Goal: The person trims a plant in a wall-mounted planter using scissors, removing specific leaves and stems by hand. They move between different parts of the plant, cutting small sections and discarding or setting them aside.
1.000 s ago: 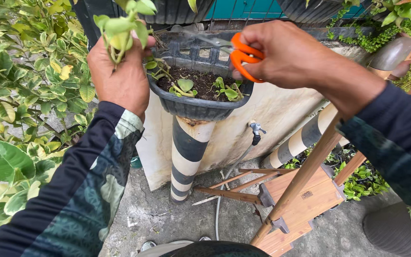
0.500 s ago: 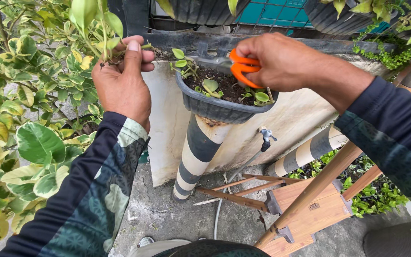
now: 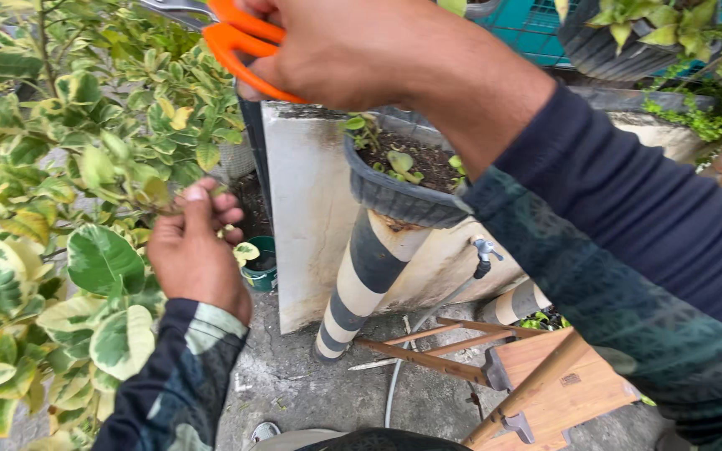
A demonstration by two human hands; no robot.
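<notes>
Right hand [image 3: 361, 50] grips orange scissors [image 3: 240, 42]; left hand [image 3: 194, 246] fingers pinch leaves [image 3: 148, 192] (variegated shrub)

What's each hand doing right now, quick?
Left hand: closed, pinching a stem of the variegated shrub.
Right hand: closed on the orange-handled scissors, raised high.

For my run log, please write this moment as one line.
left hand: pinching variegated shrub stem | right hand: holding orange scissors raised | grey pot: untouched
</notes>
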